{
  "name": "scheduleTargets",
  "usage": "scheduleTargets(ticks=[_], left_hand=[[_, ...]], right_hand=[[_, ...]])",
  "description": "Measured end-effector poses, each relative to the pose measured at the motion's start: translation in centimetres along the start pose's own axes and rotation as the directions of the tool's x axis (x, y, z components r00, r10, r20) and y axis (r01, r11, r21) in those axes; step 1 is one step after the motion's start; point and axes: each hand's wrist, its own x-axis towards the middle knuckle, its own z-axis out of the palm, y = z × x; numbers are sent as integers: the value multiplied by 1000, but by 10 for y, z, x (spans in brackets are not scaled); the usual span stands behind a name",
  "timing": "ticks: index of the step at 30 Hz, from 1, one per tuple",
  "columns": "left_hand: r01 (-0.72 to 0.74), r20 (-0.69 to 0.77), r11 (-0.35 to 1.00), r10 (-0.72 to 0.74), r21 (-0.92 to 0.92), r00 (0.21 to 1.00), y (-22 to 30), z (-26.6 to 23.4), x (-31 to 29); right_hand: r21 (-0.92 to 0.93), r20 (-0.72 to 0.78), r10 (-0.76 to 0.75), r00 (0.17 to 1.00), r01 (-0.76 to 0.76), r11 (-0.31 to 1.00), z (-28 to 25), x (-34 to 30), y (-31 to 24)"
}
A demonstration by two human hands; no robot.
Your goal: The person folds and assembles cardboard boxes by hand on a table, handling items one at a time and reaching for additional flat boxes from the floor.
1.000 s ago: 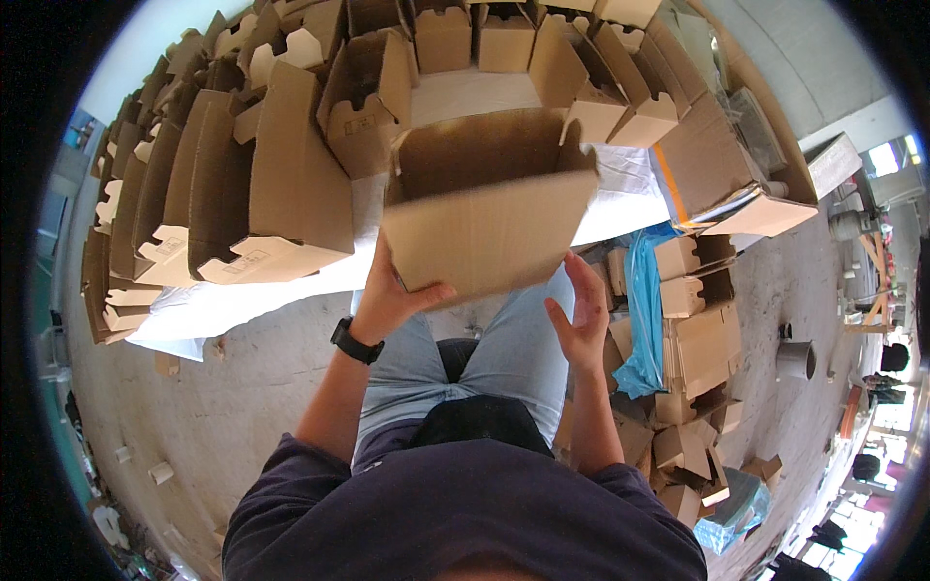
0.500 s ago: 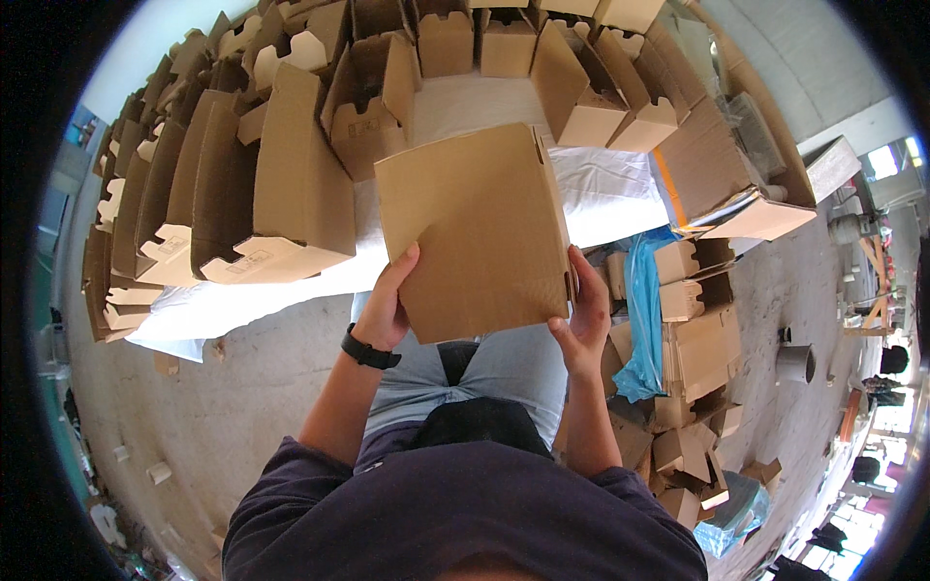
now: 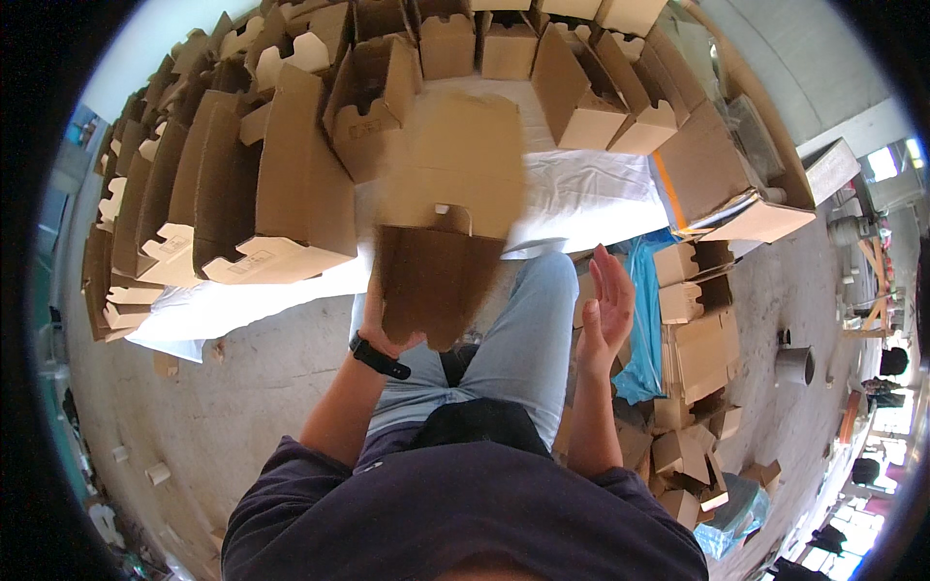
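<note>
A brown cardboard box (image 3: 450,169), blurred by motion, is held up in front of me over the near edge of the table. Its dark inside and notched edge face me. My left hand (image 3: 386,327), with a black watch on the wrist, grips the box at its lower left; part of the fingers is hidden behind the cardboard. To the right of the box and apart from it, my right hand (image 3: 607,302) is raised with its fingers stretched out and nothing in it.
Rows of similar open cardboard boxes (image 3: 305,165) stand on the white-covered table (image 3: 591,189), left and back. On the right are a large carton (image 3: 712,160), a blue plastic bag (image 3: 641,329) and stacked flattened cardboard (image 3: 702,349). A grey cylinder (image 3: 796,365) stands on the floor.
The box has turned from its flat closed face to its open side and shifted left. My right hand has let go of it and moved right; the left keeps its hold.
</note>
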Motion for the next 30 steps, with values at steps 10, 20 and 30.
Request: scheduleTargets(ticks=[10, 20, 30], left_hand=[[330, 345, 888, -214, -321, 914, -14, 1, 3], [-102, 100, 980, 86, 168, 991, -1, -8, -8], [-266, 36, 368, 526, 891, 849, 1, 5, -21]], right_hand=[[48, 27, 66, 997, -68, 997, 4, -7, 3], [85, 31, 98, 995, -100, 991, 0, -9, 3], [248, 108, 216, 970, -237, 940, -3, -12, 14]])
